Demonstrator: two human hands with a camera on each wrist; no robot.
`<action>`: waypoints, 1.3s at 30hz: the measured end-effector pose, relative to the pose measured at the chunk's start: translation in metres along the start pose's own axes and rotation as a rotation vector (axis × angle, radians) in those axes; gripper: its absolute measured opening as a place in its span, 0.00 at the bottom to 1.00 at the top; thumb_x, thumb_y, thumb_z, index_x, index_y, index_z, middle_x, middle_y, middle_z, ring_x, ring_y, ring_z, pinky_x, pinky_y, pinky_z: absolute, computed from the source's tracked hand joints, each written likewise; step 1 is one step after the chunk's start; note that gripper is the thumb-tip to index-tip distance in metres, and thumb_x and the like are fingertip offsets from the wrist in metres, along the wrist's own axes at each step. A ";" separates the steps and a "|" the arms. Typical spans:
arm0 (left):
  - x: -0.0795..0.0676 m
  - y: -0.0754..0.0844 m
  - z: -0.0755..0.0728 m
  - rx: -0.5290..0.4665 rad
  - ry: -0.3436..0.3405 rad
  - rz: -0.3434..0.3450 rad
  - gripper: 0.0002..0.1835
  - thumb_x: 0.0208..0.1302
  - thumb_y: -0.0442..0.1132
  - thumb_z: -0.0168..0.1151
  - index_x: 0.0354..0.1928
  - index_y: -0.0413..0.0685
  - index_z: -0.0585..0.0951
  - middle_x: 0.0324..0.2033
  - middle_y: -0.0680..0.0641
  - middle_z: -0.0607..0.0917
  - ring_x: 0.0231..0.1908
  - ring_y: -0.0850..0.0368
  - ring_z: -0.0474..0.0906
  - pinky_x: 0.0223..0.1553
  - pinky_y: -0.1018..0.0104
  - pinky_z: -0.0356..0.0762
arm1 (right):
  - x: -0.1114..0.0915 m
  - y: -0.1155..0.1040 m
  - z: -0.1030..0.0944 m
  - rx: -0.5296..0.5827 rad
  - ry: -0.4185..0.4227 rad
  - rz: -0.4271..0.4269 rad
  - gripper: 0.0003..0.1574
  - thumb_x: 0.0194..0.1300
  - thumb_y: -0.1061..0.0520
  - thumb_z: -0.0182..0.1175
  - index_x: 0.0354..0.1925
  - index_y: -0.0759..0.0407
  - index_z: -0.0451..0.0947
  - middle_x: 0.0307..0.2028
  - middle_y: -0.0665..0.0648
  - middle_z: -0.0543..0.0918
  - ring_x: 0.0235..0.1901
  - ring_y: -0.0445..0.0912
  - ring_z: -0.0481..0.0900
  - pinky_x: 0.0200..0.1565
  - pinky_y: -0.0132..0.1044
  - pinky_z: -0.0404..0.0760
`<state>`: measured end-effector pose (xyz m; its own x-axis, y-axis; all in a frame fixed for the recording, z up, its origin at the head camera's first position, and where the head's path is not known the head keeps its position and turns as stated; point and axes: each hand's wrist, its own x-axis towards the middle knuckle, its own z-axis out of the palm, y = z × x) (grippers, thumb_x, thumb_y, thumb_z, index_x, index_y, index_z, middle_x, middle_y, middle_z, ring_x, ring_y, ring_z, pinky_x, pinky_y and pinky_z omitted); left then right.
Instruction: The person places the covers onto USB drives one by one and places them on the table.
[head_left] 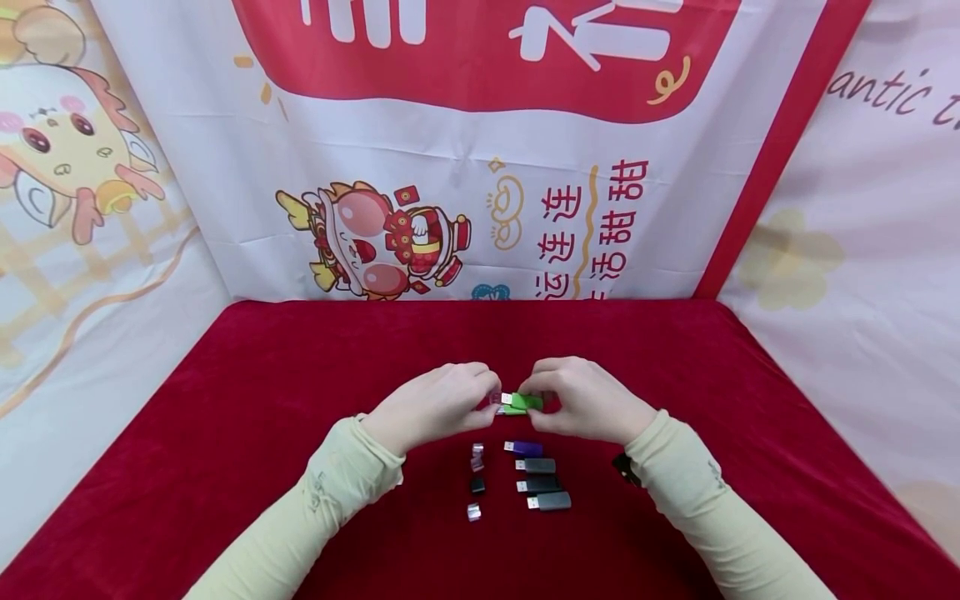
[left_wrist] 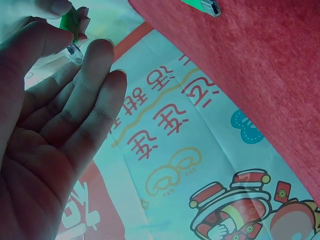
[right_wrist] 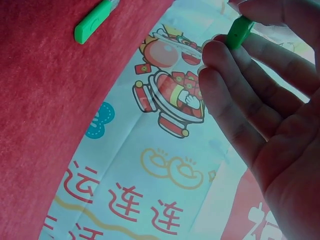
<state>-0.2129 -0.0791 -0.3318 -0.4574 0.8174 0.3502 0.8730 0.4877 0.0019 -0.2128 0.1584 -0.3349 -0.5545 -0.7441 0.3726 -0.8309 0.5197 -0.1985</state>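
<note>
My right hand (head_left: 581, 400) pinches a green USB flash drive (head_left: 531, 401) between thumb and fingers, its metal plug pointing left. Facing it, my left hand (head_left: 442, 400) pinches a small clear cap (left_wrist: 75, 54) right at the plug end. In the right wrist view the held green drive (right_wrist: 240, 32) shows its rear end, the plug hidden by the hand. A second green USB flash drive (right_wrist: 92, 22) lies on the red cloth under the hands; the left wrist view shows its metal plug end (left_wrist: 212, 7).
Nearer the body lie a purple flash drive (head_left: 528, 448), two grey ones (head_left: 538, 466) (head_left: 553, 501) and a black one (head_left: 542, 484), plugs leftward. Left of them sit several clear caps (head_left: 477, 450) and a black cap (head_left: 477, 485). Red cloth (head_left: 360, 333) covers the table; printed curtains (head_left: 420, 142) enclose it.
</note>
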 end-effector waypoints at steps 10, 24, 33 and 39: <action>-0.001 0.003 -0.001 0.055 0.016 0.025 0.05 0.60 0.37 0.67 0.31 0.46 0.80 0.26 0.52 0.77 0.25 0.62 0.75 0.29 0.77 0.75 | 0.000 -0.002 -0.002 -0.036 0.007 -0.030 0.13 0.51 0.57 0.73 0.39 0.55 0.88 0.31 0.46 0.80 0.28 0.35 0.73 0.33 0.28 0.77; -0.001 0.007 0.001 0.074 -0.022 0.018 0.06 0.61 0.37 0.67 0.30 0.46 0.78 0.25 0.53 0.76 0.24 0.63 0.72 0.27 0.79 0.72 | 0.000 -0.005 -0.003 -0.052 -0.021 -0.046 0.15 0.49 0.56 0.76 0.38 0.57 0.88 0.29 0.47 0.81 0.25 0.34 0.74 0.31 0.26 0.77; 0.001 0.010 0.002 0.090 -0.032 0.028 0.07 0.62 0.38 0.67 0.31 0.45 0.79 0.25 0.51 0.76 0.24 0.63 0.72 0.28 0.79 0.73 | 0.000 -0.004 -0.002 -0.065 -0.040 -0.067 0.13 0.50 0.55 0.75 0.37 0.55 0.89 0.28 0.46 0.79 0.24 0.36 0.75 0.30 0.25 0.76; 0.001 0.009 0.004 0.096 0.012 0.044 0.06 0.62 0.39 0.66 0.32 0.45 0.79 0.25 0.52 0.76 0.24 0.64 0.72 0.28 0.79 0.73 | 0.000 -0.005 -0.001 -0.059 -0.026 -0.069 0.12 0.50 0.56 0.74 0.37 0.55 0.88 0.28 0.46 0.79 0.25 0.34 0.73 0.30 0.25 0.76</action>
<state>-0.2056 -0.0726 -0.3356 -0.4167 0.8352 0.3588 0.8717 0.4791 -0.1030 -0.2088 0.1561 -0.3328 -0.4980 -0.7891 0.3597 -0.8633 0.4904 -0.1196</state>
